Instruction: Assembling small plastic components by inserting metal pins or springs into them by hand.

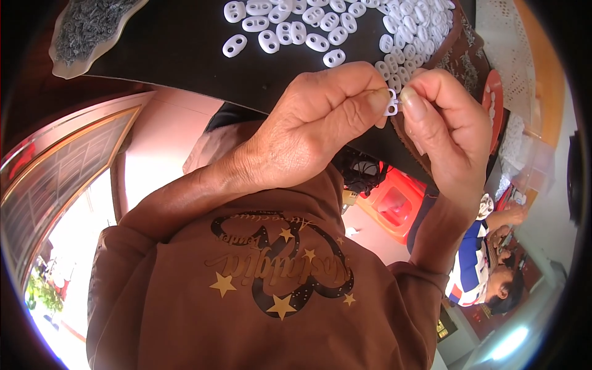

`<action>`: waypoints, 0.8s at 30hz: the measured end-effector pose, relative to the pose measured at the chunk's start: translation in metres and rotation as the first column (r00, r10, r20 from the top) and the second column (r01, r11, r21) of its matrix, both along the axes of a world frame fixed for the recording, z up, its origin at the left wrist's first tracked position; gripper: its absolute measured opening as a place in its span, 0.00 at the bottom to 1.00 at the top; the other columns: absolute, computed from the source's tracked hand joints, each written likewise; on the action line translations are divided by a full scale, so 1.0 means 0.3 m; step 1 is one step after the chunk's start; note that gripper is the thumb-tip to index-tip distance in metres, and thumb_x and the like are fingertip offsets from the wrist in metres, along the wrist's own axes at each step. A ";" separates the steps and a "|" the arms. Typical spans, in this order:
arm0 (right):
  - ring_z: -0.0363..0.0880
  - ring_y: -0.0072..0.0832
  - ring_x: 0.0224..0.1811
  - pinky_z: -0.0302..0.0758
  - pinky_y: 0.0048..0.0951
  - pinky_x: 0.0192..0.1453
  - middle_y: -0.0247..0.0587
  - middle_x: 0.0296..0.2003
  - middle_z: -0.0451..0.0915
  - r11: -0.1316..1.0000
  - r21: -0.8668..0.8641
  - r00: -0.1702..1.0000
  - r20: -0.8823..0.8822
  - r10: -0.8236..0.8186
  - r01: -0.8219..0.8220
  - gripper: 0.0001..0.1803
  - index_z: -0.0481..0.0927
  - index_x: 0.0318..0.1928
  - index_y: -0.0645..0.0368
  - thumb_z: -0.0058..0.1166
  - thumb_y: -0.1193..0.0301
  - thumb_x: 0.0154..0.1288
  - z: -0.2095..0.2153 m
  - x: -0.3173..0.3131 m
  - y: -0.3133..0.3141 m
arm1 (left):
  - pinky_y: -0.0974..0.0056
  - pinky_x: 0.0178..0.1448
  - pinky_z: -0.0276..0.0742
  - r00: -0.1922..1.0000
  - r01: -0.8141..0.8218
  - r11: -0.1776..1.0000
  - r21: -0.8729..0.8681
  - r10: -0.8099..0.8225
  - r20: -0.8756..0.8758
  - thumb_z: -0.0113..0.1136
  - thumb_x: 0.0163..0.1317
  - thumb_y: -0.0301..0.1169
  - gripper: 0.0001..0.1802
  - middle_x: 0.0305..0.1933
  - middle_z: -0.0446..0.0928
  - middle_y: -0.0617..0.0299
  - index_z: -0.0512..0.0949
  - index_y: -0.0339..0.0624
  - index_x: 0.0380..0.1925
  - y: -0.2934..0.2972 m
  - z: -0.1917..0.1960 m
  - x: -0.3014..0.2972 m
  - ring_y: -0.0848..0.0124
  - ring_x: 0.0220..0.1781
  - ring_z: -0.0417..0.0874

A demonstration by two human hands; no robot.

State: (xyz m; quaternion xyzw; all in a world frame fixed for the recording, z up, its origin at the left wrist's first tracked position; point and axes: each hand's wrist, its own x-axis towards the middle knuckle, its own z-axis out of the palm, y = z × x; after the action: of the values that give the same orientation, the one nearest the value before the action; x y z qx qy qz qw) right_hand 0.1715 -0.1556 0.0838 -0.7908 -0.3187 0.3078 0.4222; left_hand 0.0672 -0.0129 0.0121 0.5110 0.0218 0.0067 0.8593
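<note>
My left hand (pixel 314 126) is closed, its thumb and forefinger pinching a small white plastic cord lock piece (pixel 391 103) with holes in it. Facing it, my right hand (pixel 449 126) also pinches, its thumb and fingertip almost against the piece's right side. Something tiny and thin seems to sit between those right fingertips; its kind does not show. Just beyond both hands, white two-hole cord locks (pixel 269 41) lie loose on the black tabletop (pixel 185 58). A denser heap of smaller white plastic pieces (pixel 416 28) is at the far right.
A pale tray (pixel 111 44) of small metal springs stands at the far left. More springs (pixel 465 65) lie on brown material at the right, near a red round object (pixel 492 102). Below the table is a red plastic stool (pixel 398 203). Another person (pixel 478 262) sits at the right.
</note>
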 end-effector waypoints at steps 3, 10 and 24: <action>0.55 0.08 0.23 0.50 0.13 0.25 0.22 0.24 0.63 0.999 0.032 0.999 0.034 0.017 -0.018 0.06 0.72 0.36 0.64 0.48 0.73 0.69 0.000 -0.001 0.008 | 0.75 0.36 0.62 1.000 0.020 1.000 0.011 -0.020 -0.016 0.48 0.70 0.39 0.13 0.30 0.70 0.69 0.73 0.41 0.35 0.002 0.001 0.001 0.82 0.30 0.63; 0.56 0.08 0.24 0.52 0.13 0.27 0.22 0.25 0.64 0.999 0.025 0.995 0.102 0.020 -0.023 0.05 0.72 0.35 0.64 0.48 0.75 0.68 -0.002 -0.019 0.018 | 0.74 0.36 0.62 0.998 0.019 0.999 0.026 -0.018 -0.053 0.48 0.70 0.39 0.13 0.29 0.70 0.69 0.73 0.41 0.34 -0.003 0.007 -0.006 0.82 0.30 0.64; 0.59 0.10 0.21 0.55 0.14 0.24 0.26 0.22 0.66 0.997 0.080 0.966 0.258 -0.006 -0.015 0.07 0.73 0.36 0.65 0.49 0.72 0.69 -0.028 -0.050 0.014 | 0.74 0.37 0.61 0.999 -0.028 1.000 0.006 0.029 -0.037 0.47 0.70 0.39 0.13 0.28 0.69 0.71 0.73 0.41 0.36 -0.009 0.004 -0.027 0.82 0.30 0.63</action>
State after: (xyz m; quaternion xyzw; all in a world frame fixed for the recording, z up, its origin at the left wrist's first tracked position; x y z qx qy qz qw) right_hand 0.1563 -0.1514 0.0755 -0.8055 -0.3850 0.1901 0.4083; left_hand 0.0591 -0.0154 0.0135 0.5132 0.0450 0.0096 0.8570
